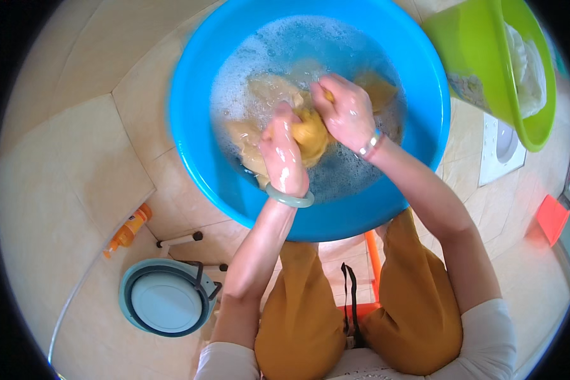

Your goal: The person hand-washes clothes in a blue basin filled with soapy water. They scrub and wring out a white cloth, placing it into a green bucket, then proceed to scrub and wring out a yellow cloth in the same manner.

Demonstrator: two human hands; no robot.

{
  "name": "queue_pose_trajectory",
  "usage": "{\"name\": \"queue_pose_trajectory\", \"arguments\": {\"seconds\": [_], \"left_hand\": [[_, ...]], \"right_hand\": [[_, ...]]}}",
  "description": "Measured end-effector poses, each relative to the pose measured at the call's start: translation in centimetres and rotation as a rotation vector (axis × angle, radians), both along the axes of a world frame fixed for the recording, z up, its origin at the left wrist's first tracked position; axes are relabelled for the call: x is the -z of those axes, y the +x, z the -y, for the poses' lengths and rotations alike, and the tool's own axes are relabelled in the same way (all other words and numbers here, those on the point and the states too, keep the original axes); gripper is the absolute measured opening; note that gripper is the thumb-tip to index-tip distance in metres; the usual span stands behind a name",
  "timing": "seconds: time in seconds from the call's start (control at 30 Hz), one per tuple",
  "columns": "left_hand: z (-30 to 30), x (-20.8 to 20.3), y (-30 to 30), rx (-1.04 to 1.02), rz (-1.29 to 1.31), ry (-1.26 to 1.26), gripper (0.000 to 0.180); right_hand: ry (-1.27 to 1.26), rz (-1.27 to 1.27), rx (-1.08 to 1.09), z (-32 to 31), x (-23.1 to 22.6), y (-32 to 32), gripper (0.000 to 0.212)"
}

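So the biggest thing here is the pale tiled floor [161, 174], and sitting on it is a big blue basin [427, 120] with sudsy water [354, 44] in it. Next size down, a lime-green tub [478, 44] leans in at upper right with something white and crinkly inside, can't tell if it's a bag or fabric. Then the star of the show: a mustard-yellow cloth [311, 136] in the basin, bunched up in the middle, with paler folds spread out under the foam. Honestly can't tell if that's all one piece. Lower left there's a collapsible grey-blue basin [166, 303] with nothing to do with the hands. As for those, the left hand [283, 152] is curled around the bunched part, and the right hand [345, 111] is a tight fist just beside it, a bit of yellow poking out. I'd call this the rubbing or squeezing step, mid-wash. Next move, IMO, calls for a firm grip with both hands and working a fresh patch without slopping suds over the rim. Smallest stuff: an orange bottle [130, 231] on the floor, a pale green bangle [289, 197] on the left wrist and a shiny bracelet [372, 144] on the right.
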State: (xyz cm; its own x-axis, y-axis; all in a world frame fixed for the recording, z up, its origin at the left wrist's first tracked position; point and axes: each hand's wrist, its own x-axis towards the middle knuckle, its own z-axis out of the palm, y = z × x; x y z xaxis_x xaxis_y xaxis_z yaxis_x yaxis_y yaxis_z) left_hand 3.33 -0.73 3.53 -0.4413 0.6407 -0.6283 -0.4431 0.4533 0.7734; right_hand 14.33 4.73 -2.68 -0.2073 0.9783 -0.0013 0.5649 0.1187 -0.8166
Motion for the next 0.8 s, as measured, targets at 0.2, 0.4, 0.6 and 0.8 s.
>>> {"name": "queue_pose_trajectory", "arguments": {"seconds": [0.2,0.4,0.6,0.8], "left_hand": [[6.4,1.3,-1.9,0.917,-0.356,0.407,0.030],[8.0,1.8,-2.3,1.563,-0.822,0.425,0.036],[1.6,4.0,-2.7,1.026,-0.595,0.234,0.026],[0.4,6.0,0.3,0.557,0.532,-0.179,0.053]], "right_hand": [[-0.407,0.266,-0.368,7.4,-0.1,6.1,0.017],[-0.062,0.540,-0.173,4.5,1.3,6.8,0.050],[-0.133,0.825,-0.241,1.1,5.1,3.9,0.073],[-0.326,0.580,-0.025,-3.2,8.7,3.1,0.045]]}}
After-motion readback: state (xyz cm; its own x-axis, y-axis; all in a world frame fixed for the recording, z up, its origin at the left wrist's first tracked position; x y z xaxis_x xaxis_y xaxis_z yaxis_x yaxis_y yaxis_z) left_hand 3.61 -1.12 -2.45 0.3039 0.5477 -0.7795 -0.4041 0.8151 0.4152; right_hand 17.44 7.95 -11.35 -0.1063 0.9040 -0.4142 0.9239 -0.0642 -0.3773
